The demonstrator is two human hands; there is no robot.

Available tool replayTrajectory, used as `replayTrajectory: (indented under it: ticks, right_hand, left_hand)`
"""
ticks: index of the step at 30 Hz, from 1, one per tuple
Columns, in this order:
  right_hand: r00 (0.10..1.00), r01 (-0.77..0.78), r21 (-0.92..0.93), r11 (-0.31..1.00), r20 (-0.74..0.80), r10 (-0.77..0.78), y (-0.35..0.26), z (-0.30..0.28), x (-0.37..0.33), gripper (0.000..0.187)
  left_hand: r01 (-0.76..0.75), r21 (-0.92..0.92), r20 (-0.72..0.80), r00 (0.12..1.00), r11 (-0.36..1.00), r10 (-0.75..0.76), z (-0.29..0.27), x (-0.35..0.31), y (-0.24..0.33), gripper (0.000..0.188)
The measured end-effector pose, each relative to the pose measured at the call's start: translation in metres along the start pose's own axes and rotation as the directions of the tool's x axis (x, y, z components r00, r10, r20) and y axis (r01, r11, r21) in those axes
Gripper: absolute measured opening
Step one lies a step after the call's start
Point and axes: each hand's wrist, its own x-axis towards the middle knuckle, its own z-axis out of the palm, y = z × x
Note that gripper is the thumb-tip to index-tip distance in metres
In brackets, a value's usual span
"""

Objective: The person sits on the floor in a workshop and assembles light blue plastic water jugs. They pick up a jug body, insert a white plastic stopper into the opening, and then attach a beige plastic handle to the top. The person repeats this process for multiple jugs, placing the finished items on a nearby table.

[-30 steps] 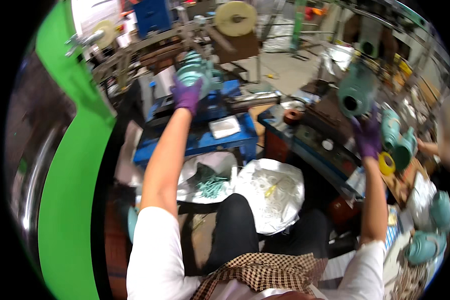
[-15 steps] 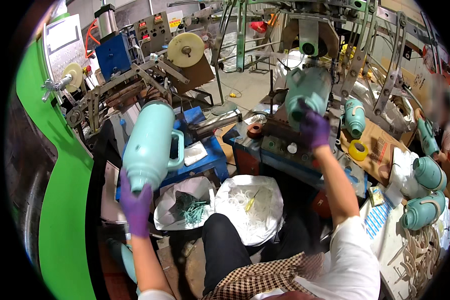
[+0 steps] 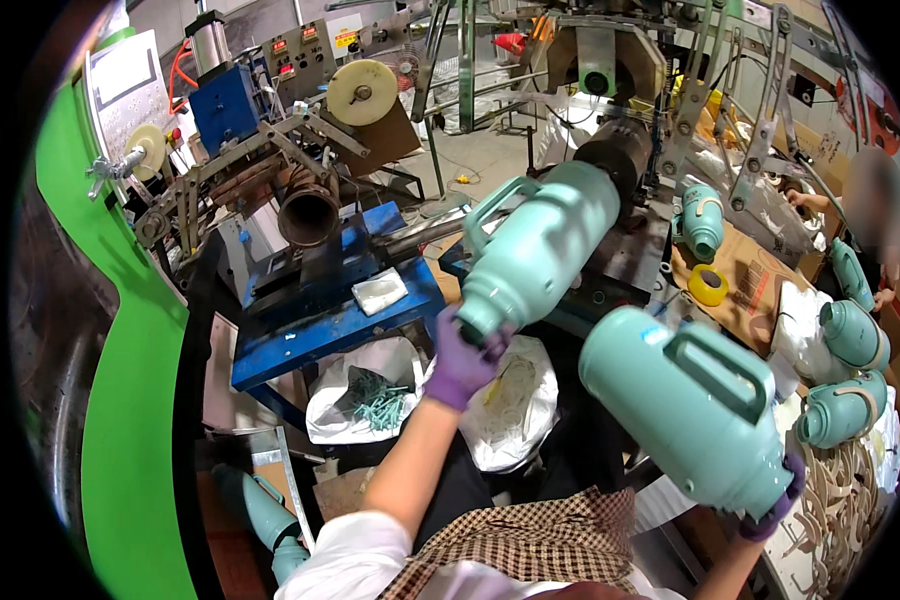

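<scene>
My left hand [image 3: 463, 365], in a purple glove, is closed round the narrow neck of a teal thermos flask shell [image 3: 545, 245] with a side handle. The wide end of that shell is up against a dark round machine holder [image 3: 618, 150]; I cannot tell whether it is seated there. Lower right, my gloved right hand [image 3: 778, 500] grips a second teal thermos shell [image 3: 685, 410] by its neck. This one is tilted, its wide base towards the upper left and its handle on the upper side. Part of the right hand is hidden behind the neck.
At left, a metal ring holder [image 3: 308, 215] sits above a blue bench [image 3: 340, 345]. Below are white sacks with teal scraps [image 3: 380, 400] and pale scraps [image 3: 510, 420]. Right: more flasks [image 3: 842, 408], curved beige strips [image 3: 830, 510], yellow tape [image 3: 707, 285] and another person.
My left hand has carried its shell from the left holder to the right machine. My right hand has brought the other shell away from that machine, down to the lower right.
</scene>
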Motion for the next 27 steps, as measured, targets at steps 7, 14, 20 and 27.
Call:
replayTrajectory:
  ticks: [7,14,20,27]
  right_hand:
    - [0.759,0.648,-0.502,0.573,0.495,-0.423,-0.066,-0.047,-0.003,0.029]
    - [0.923,0.171,-0.301,0.938,0.381,-0.046,-0.095,-0.022,-0.015,0.02]
    - [0.835,0.019,-0.05,0.999,0.55,0.011,-0.11,-0.018,-0.003,0.027]
    - [0.714,-0.434,-0.259,0.863,0.486,0.505,-0.156,0.1,0.03,0.077]
  left_hand:
    - [0.203,-0.034,0.217,0.957,0.979,-0.191,0.105,0.129,-0.059,0.063]
    - [0.032,-0.1,0.156,0.988,0.994,-0.016,0.15,0.303,-0.03,0.071]
    - [0.142,-0.138,0.165,0.979,0.98,-0.118,0.163,0.302,-0.067,0.069]
    - [0.116,0.382,0.145,0.972,0.917,-0.183,0.151,0.197,-0.079,0.055]
